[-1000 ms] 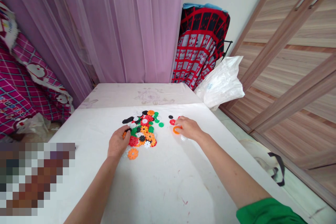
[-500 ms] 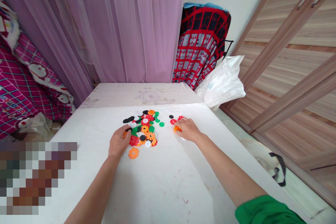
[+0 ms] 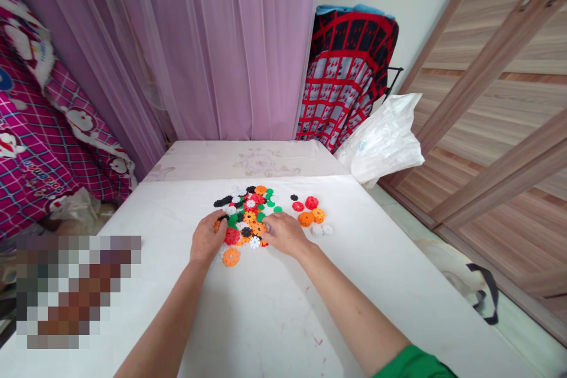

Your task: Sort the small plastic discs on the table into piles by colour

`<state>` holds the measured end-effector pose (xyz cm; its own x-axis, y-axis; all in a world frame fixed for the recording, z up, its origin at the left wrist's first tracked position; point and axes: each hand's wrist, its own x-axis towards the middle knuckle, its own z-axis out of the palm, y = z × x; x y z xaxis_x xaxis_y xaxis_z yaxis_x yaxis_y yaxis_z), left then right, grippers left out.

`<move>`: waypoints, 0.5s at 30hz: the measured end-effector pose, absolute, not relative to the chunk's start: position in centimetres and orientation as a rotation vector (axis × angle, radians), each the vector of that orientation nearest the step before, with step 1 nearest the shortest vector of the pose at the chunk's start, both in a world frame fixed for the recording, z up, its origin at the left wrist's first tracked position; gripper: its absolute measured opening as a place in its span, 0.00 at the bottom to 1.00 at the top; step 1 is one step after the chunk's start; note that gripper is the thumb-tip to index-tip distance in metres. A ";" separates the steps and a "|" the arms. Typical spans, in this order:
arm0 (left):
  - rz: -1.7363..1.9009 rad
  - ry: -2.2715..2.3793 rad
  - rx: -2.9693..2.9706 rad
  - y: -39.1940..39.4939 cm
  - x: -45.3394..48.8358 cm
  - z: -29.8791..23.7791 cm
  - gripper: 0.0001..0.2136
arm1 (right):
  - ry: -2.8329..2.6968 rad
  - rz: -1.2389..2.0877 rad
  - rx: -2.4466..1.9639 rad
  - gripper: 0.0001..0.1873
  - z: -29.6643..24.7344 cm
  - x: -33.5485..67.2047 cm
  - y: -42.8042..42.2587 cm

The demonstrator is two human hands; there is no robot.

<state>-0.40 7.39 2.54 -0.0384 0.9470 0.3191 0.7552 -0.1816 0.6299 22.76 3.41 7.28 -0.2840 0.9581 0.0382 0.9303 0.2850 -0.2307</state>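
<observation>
A pile of flat snowflake-shaped plastic discs (image 3: pixel 248 212) in orange, red, green, black and white lies on a white table (image 3: pixel 283 307). My left hand (image 3: pixel 207 241) rests at the pile's left edge, fingers curled over a disc there. My right hand (image 3: pixel 283 234) reaches into the pile's right side, fingers bent down onto the discs. A small separate group (image 3: pixel 310 212) of red, orange, black and white discs lies to the right of the pile, with nothing touching it. One orange disc (image 3: pixel 231 257) sits alone near my left hand.
Purple curtains (image 3: pixel 212 41) hang behind the table. A red and black patterned cloth (image 3: pixel 345 82) drapes a rack at the back right, with a white plastic bag (image 3: pixel 385 139) beside it. Wooden sliding doors (image 3: pixel 500 100) stand on the right. Pink bedding (image 3: pixel 44 142) lies to the left.
My right hand left the small group on the right and moved left into the main pile. The orange disc it touched stays in that group. The left hand barely moved.
</observation>
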 end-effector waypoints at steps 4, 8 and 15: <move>1.022 1.819 1.969 7.4 -0.4 2.5 0.16 | -2.359 0.223 -1.801 0.17 6.6 20.9 3.8; 1.029 1.809 1.970 7.4 -0.4 2.6 0.16 | -2.400 0.161 -1.817 0.14 6.7 20.3 3.9; 1.022 1.800 1.975 7.5 -0.4 2.5 0.16 | -2.159 0.039 -1.939 0.18 7.8 24.4 3.8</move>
<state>-0.45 7.48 2.52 -0.0265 0.9506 0.3092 0.7524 -0.1847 0.6323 24.44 3.81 7.79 -0.0917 0.9830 0.1588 0.9768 0.1198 -0.1778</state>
